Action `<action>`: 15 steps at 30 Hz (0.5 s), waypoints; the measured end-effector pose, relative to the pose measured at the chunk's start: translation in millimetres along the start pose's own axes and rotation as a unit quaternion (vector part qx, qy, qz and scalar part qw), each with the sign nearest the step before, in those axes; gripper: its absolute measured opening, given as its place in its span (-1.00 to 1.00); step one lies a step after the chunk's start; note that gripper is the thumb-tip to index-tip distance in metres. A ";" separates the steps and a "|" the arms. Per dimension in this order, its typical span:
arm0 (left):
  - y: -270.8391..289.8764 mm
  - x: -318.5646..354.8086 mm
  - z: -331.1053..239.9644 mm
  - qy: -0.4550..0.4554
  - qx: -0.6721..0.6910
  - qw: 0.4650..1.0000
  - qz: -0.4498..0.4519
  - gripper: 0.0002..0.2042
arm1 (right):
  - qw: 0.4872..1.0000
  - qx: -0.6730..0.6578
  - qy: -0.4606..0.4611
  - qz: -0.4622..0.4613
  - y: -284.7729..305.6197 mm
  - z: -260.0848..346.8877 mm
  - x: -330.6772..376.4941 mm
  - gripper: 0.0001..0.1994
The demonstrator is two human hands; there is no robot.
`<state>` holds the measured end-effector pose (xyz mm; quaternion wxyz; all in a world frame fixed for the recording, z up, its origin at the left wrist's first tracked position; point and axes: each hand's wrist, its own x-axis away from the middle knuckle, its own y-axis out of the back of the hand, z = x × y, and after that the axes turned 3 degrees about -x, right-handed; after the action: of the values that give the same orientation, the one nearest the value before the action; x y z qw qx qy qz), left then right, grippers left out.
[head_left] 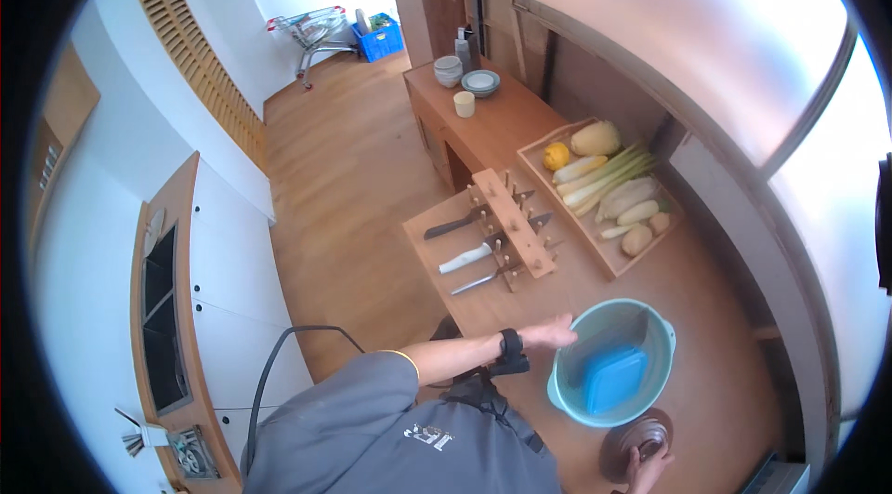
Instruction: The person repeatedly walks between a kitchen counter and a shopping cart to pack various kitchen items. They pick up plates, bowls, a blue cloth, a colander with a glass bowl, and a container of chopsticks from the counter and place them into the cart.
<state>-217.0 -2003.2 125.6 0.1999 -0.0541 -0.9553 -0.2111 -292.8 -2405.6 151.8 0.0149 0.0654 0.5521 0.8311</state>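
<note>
Left hand (548,333): mint basin's (660,364) ten o'clock, grip unclear | Right hand (648,468): five o'clock, our fingers clamped on brown lid's (614,450) knob (653,445), likely for purchase

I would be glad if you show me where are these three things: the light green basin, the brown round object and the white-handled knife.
Light green basin (659,359): head view, right inner wall.
Brown round object (617,447): head view, left part of its top.
White-handled knife (465,259): head view, middle of the handle.
</note>
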 end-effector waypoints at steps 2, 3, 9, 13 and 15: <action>-25.9 -26.5 51.4 -0.036 0.016 0.999 -0.024 -0.57 | 0.996 0.059 -0.004 0.066 33.2 38.6 -0.3 -0.28; -19.9 -23.8 41.4 -0.013 0.026 0.999 0.015 -0.57 | 0.996 0.064 0.006 0.070 30.7 32.9 -0.7 -0.28; -4.8 3.9 25.4 0.027 0.045 0.997 0.062 -0.56 | 0.993 0.060 0.037 0.091 36.1 36.5 -1.7 -0.31; -9.1 -0.8 31.3 -0.002 0.065 0.996 0.061 -0.60 | 0.995 0.043 0.029 0.089 38.0 39.7 -0.2 -0.33; -7.5 2.1 24.5 0.012 0.034 0.998 0.060 -0.61 | 0.996 0.034 0.028 0.076 38.6 36.4 0.5 -0.34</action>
<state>-229.2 -1999.5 103.2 0.2252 -0.1022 -0.9545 -0.1666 -286.9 -2387.2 201.3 -0.0662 0.0847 0.5732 0.8123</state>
